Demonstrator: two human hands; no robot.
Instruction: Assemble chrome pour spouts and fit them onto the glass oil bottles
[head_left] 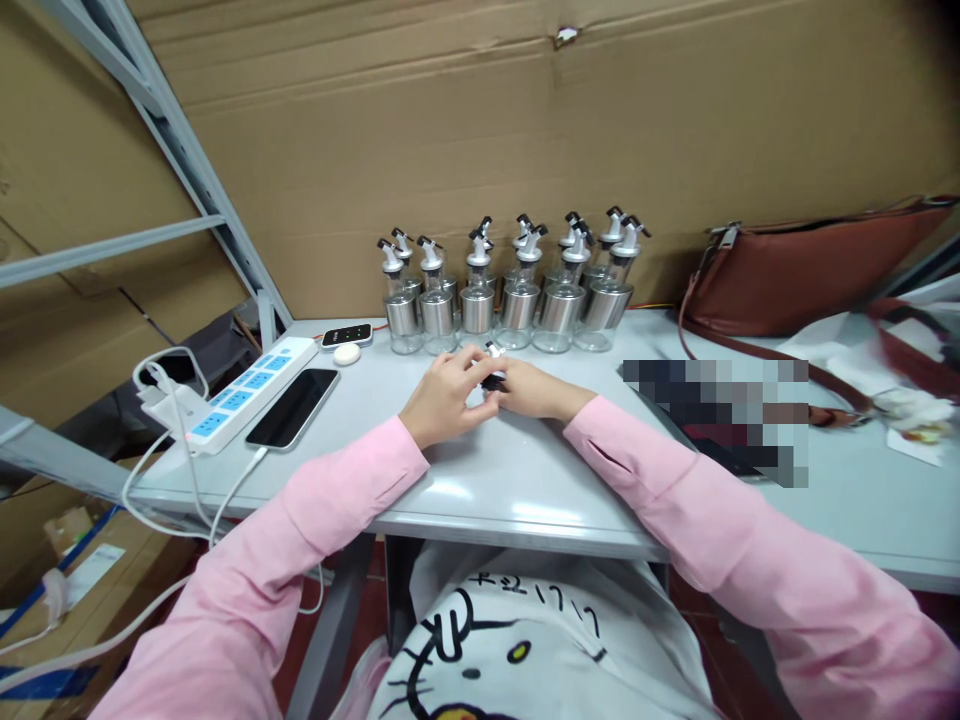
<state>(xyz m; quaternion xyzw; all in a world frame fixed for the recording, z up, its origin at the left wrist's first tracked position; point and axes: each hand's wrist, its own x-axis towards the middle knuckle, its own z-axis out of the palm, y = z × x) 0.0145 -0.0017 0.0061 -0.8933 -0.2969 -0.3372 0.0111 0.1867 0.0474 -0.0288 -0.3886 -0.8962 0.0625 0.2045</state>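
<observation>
Left hand [450, 395] and right hand [529, 387] both pinch a small black-and-white pour spout [493, 381] over the counter [495, 480]. Behind, steel-sleeved glass bottles [519, 308] stand upright, pourers [431, 251] fitted; contents unclear.

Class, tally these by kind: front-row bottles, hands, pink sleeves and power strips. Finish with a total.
Front-row bottles: 6
Hands (left hand, right hand): 2
Pink sleeves: 2
Power strip: 1
Total: 11
</observation>
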